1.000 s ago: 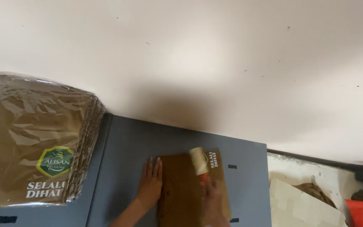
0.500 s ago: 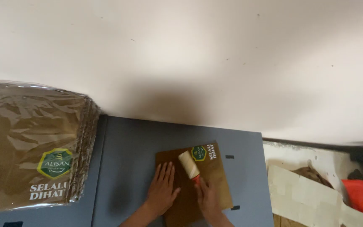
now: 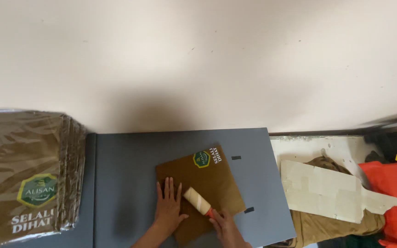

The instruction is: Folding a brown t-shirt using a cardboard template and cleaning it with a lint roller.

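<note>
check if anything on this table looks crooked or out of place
The brown sheet lies askew on the grey table, its edges turned against the table's. The left hand presses it flat; the right hand holds a small roller.

Soft, dim indoor light; broad wall shadow; focus perhaps slightly soft.

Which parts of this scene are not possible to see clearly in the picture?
Head view:
- Right hand: its grip on the roller handle is covered by the fingers.
- Left hand hides part of the brown sheet.
- Wrapped stack: cut by the left edge.
- Both forearms: cut by the bottom edge.
</note>
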